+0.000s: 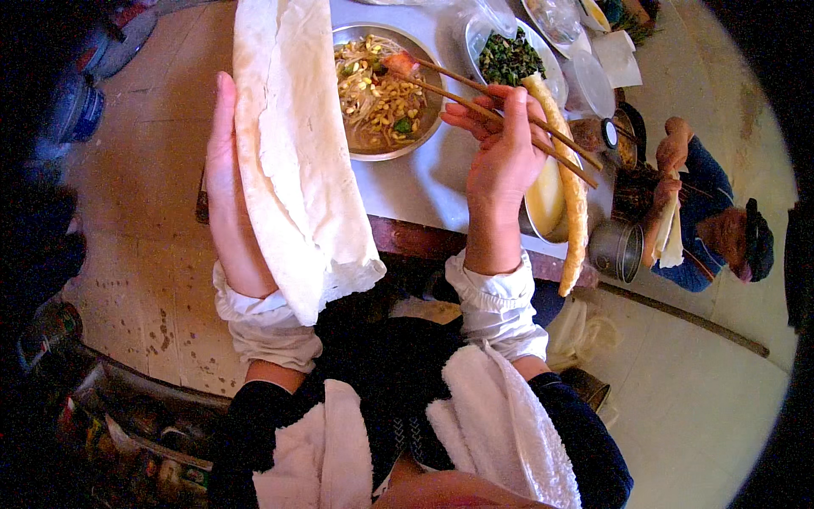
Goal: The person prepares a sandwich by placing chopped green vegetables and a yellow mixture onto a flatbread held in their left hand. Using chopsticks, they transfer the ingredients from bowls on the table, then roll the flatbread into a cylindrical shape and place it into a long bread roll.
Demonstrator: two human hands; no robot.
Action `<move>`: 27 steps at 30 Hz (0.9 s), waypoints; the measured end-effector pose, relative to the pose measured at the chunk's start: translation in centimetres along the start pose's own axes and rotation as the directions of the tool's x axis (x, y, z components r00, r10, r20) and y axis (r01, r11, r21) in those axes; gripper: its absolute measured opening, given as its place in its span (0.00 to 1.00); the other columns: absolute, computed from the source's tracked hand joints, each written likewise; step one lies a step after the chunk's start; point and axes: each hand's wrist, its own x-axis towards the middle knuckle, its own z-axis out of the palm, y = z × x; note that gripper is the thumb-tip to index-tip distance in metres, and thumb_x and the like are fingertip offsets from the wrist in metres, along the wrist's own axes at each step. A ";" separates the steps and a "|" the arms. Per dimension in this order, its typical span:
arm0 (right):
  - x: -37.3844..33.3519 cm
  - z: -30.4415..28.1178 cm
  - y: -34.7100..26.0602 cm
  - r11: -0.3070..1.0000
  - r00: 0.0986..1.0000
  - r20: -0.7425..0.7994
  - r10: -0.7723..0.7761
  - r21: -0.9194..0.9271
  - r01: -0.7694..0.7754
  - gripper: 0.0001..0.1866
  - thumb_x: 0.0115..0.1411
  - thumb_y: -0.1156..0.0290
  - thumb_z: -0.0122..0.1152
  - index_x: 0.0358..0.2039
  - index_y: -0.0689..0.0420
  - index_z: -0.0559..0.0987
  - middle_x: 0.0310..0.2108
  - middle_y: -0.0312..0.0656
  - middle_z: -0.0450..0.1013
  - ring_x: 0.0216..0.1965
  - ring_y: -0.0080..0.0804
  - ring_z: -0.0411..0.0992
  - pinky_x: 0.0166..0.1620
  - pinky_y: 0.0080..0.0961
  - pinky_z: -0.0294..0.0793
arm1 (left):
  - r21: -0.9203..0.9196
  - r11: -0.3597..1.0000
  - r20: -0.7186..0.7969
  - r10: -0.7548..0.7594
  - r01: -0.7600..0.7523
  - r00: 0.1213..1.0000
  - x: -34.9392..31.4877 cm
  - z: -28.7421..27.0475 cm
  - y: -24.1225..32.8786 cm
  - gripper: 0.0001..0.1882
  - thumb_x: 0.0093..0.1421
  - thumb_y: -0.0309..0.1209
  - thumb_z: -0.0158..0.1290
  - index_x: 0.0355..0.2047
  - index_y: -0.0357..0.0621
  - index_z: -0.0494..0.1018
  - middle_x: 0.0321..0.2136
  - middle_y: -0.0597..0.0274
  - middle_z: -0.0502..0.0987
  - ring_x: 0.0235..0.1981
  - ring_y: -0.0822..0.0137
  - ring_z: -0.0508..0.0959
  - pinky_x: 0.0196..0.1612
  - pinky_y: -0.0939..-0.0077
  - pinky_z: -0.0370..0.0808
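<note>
A large pale flatbread [309, 161], folded lengthwise, lies along my left hand [231, 182]. My thumb shows at its left edge, while the other fingers are hidden behind the bread. With my right hand [506, 157] I grip a pair of wooden chopsticks [543, 140]. Their tips pinch a reddish piece of food [399, 64] over a round metal bowl [435, 127] of bean sprouts in brown broth. Just beyond my right hand, a bowl of chopped dark greens [511, 58] stands on the table. A long fried dough stick [574, 212] rests across a dish [545, 191] beside my right wrist.
The table [407, 191] has a dark red front edge. Clear plastic bags [555, 19], a lidded jar [598, 133] and a metal pot [616, 250] crowd its right side. Another person [708, 212] in blue sits at the right, holding a piece of flatbread.
</note>
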 end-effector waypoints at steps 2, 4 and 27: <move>0.1 -0.3 -0.8 0.994 1.000 -0.001 0.028 0.110 -0.028 0.17 0.66 0.62 0.45 0.35 0.66 0.72 0.26 0.47 0.71 0.22 0.43 0.76 0.28 0.36 0.81 | -0.040 0.998 0.080 -0.038 0.041 0.996 1.0 -1.6 0.5 0.31 0.62 0.53 0.44 0.57 0.43 0.64 0.51 0.56 0.72 0.49 0.59 0.74 0.54 0.62 0.70; 0.5 -0.7 -1.5 0.965 0.995 0.049 0.088 0.243 -0.097 0.17 0.67 0.62 0.43 0.35 0.65 0.72 0.25 0.46 0.71 0.22 0.44 0.76 0.27 0.37 0.81 | -0.077 0.995 0.072 -0.065 0.071 0.995 1.6 -2.2 1.0 0.30 0.63 0.51 0.44 0.56 0.43 0.65 0.50 0.55 0.73 0.49 0.59 0.74 0.53 0.62 0.70; -3.5 0.7 -9.7 0.231 0.302 0.924 0.236 0.248 -0.941 0.22 0.67 0.61 0.37 0.30 0.70 0.68 0.20 0.54 0.67 0.10 0.46 0.68 0.09 0.31 0.69 | -0.056 0.998 -0.040 -0.042 0.040 0.998 -1.4 2.4 -1.4 0.27 0.64 0.49 0.43 0.56 0.43 0.65 0.49 0.58 0.73 0.47 0.62 0.73 0.53 0.68 0.68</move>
